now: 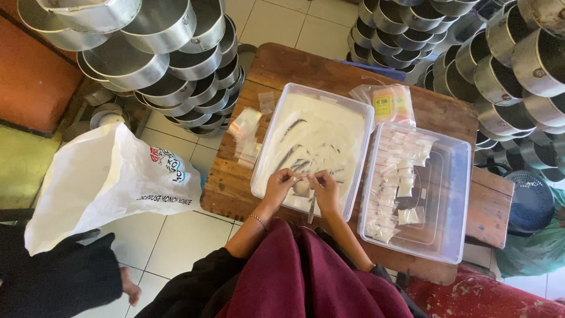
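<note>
Head view, my left hand (pixel 278 182) and right hand (pixel 325 189) pinched together on a small clear plastic sachet (pixel 301 186) — over the clear rectangular plastic tub of white powder (pixel 312 141), brown wooden surface (pixel 294 68) beneath.

small clear plastic sachet (pixel 302 184) pinched between both hands, held just over near edge of clear tub (pixel 276 118). tub holds white powder (pixel 321 132), streaked with bare scrape marks, sitting on wooden table.
</note>
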